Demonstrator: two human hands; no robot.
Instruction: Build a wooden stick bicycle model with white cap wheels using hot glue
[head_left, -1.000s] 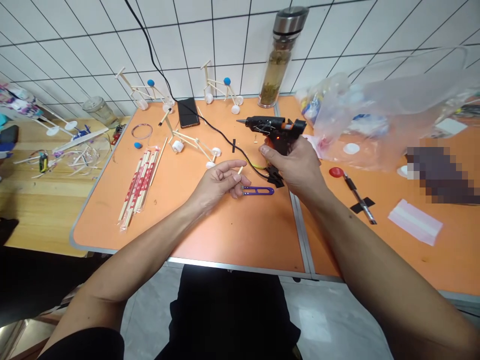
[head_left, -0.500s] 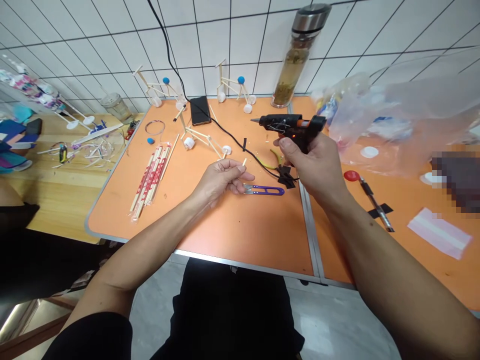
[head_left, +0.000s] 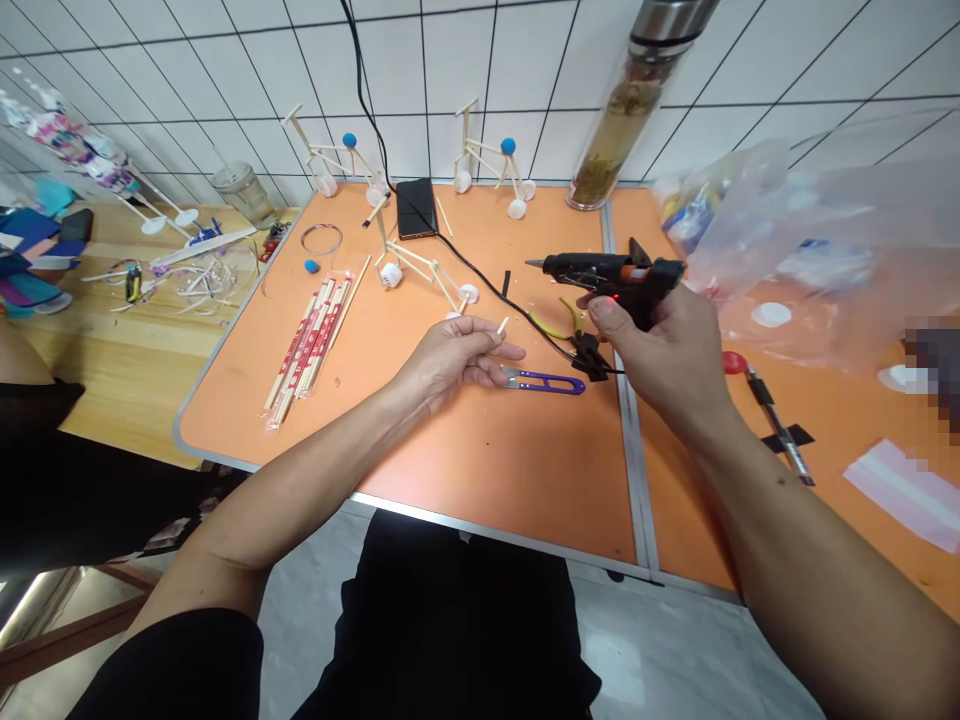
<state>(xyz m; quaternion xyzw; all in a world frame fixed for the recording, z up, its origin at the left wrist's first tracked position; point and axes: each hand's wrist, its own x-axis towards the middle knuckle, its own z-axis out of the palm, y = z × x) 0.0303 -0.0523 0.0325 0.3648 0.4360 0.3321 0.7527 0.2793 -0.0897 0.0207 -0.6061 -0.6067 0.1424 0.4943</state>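
Observation:
My right hand point(head_left: 667, 350) grips a black and orange hot glue gun point(head_left: 611, 275), its nozzle pointing left and its red light on. My left hand point(head_left: 450, 362) pinches a short wooden stick point(head_left: 500, 327) between thumb and fingers, the stick's tip pointing up toward the nozzle with a gap between them. A purple thread snipper point(head_left: 546, 381) lies on the orange table point(head_left: 480, 460) just under my left fingers. The gun's black cable point(head_left: 450, 255) runs back across the table and up the tiled wall.
Wrapped chopsticks point(head_left: 311, 345) lie left of my hand. Three stick models with white wheels point(head_left: 420, 270) stand further back beside a black phone point(head_left: 416, 208). A glass bottle point(head_left: 626, 110) stands at the wall. Plastic bags point(head_left: 795, 230), a red-tipped tool point(head_left: 772, 420) and pink paper point(head_left: 900, 490) are at right.
The view has shifted, so everything sits further right and lower. My right hand has kept the glue gun raised, and my left fingers have closed more tightly on the stick.

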